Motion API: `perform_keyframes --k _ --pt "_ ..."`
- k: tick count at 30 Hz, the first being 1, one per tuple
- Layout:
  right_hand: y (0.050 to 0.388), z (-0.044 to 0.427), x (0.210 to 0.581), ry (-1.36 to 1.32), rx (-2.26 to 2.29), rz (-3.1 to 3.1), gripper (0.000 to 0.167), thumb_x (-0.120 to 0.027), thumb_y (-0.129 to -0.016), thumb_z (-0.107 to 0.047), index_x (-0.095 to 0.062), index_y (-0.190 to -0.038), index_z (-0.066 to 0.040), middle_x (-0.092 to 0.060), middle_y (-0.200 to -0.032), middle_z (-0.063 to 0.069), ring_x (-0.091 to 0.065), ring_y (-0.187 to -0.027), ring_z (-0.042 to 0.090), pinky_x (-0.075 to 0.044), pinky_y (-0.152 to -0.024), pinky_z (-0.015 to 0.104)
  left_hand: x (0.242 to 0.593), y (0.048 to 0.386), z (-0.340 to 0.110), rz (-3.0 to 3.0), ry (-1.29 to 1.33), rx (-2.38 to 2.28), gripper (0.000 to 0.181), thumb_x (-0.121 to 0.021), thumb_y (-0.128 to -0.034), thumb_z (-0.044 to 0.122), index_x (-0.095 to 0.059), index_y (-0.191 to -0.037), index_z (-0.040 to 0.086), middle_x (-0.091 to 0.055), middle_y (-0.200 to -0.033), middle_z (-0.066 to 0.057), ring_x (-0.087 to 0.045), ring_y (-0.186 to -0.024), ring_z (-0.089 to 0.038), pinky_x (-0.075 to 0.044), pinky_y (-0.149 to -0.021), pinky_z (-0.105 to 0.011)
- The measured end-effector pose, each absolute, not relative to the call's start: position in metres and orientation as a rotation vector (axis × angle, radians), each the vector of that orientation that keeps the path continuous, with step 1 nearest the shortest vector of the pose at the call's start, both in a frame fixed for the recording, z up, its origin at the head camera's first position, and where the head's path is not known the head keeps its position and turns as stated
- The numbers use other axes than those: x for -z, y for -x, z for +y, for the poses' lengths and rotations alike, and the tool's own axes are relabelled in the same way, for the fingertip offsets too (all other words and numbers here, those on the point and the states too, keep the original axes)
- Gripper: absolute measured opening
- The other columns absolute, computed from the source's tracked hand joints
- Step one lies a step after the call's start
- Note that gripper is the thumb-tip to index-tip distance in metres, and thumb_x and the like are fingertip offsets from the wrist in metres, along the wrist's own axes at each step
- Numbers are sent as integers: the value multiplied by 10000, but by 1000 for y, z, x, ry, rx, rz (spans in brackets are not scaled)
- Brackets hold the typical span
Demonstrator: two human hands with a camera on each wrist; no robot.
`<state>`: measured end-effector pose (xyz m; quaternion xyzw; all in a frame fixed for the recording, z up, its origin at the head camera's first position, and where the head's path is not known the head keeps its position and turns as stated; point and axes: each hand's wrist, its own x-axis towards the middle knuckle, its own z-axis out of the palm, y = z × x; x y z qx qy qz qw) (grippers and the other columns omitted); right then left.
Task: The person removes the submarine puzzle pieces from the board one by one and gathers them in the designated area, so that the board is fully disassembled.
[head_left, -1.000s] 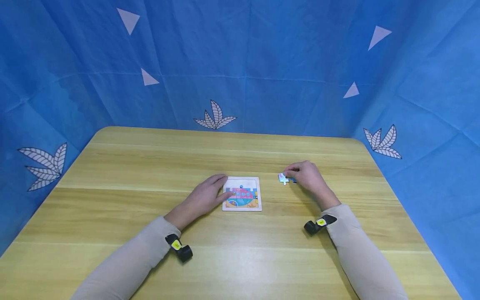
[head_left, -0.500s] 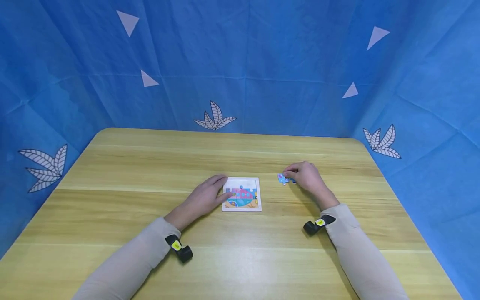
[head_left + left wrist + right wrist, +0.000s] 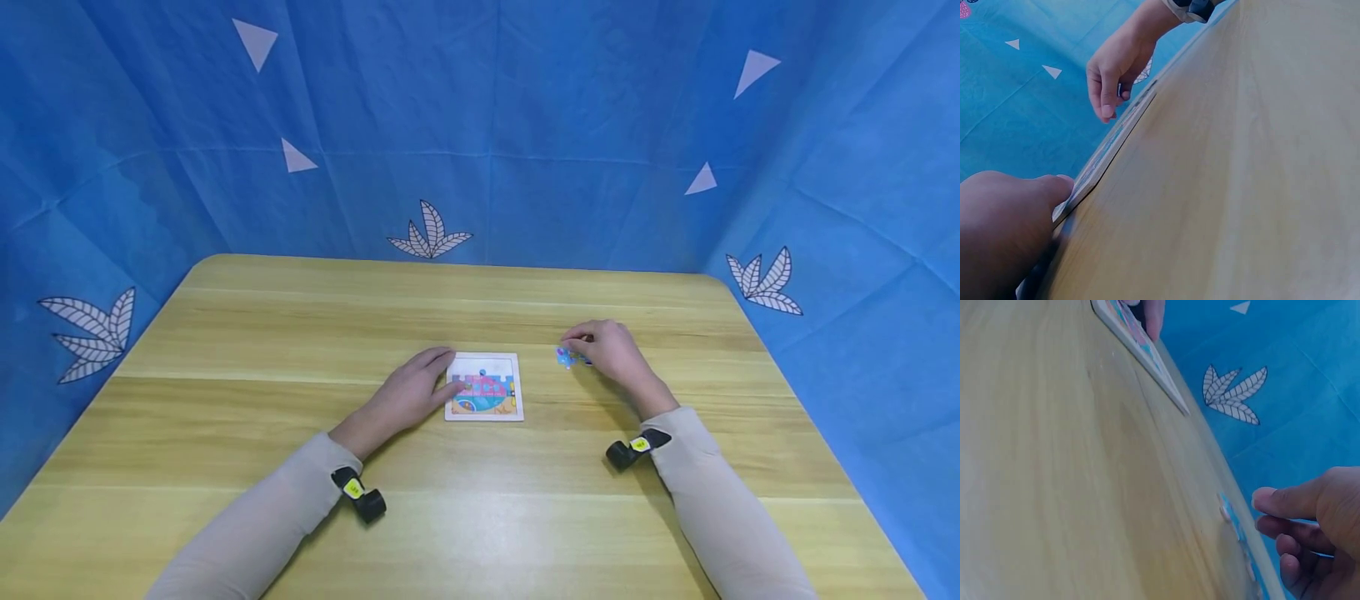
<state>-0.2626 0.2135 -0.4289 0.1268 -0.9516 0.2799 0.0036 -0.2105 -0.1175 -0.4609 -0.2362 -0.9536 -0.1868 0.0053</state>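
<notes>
My left hand (image 3: 405, 396) rests at the left side of a white-framed puzzle (image 3: 483, 417), thumb over its left part and fingertips by the upper left corner. Pink, teal and sand-coloured pieces fill the lower part of the picture; its top strip is white. To the right, my right hand (image 3: 611, 354) is just above loose blue puzzle pieces (image 3: 563, 357), which it partly covers. In the right wrist view, its thumb and index finger stand slightly apart over them. A small dark blue, light-edged thing, seemingly a piece (image 3: 1120, 90), shows between its other, curled fingers.
The wooden table (image 3: 480, 517) extends around both hands to rounded far corners. A blue curtain (image 3: 480, 100) with white triangles and leaf prints hangs behind it and at the sides. Each wrist wears a black strap with a small camera.
The right hand's thumb and index fingertips have shifted slightly left and up over the loose pieces, with a bit of yellow now visible under them. The left hand and the framed puzzle stay put.
</notes>
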Motion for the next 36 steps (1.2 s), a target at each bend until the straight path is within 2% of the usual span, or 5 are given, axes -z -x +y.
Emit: perform_keyframes --k 6,12,27,36 --pt "256 204 425 -486 -955 -2992 202 -670 -948 -215 -753 -1089 -97 -718 -1022 72 -623 -823 190 -500 -712 367 461 210 -118 -2947 764 623 649 -545 -983 478 -460 -1448 33 -438 -1480 -129 -387 -1377 -280 -305 -1144 -403" --pt "249 195 425 -583 -1017 -2982 210 -686 -936 -219 -742 -1084 -80 -710 -931 24 -638 -776 153 -527 -690 346 461 205 -118 -2871 852 612 610 -564 -975 471 -511 -1413 50 -480 -1447 -121 -425 -1349 -284 -329 -1131 -413" --pt "241 173 424 -863 -1021 -2966 257 -714 -913 -286 -732 -1112 -125 -695 -1043 -33 -635 -935 143 -536 -827 381 457 200 -115 -2776 1173 623 581 -594 -943 516 -562 -1386 140 -521 -1407 -16 -452 -1325 -210 -356 -1115 -385" --pt "235 161 427 -1097 -878 -2931 259 -726 -904 -257 -724 -1131 -132 -681 -1107 -15 -603 -1063 198 -488 -930 405 456 199 -111 -2787 1277 595 621 -605 -939 508 -528 -1419 122 -500 -1439 -43 -423 -1350 -217 -327 -1132 -386"
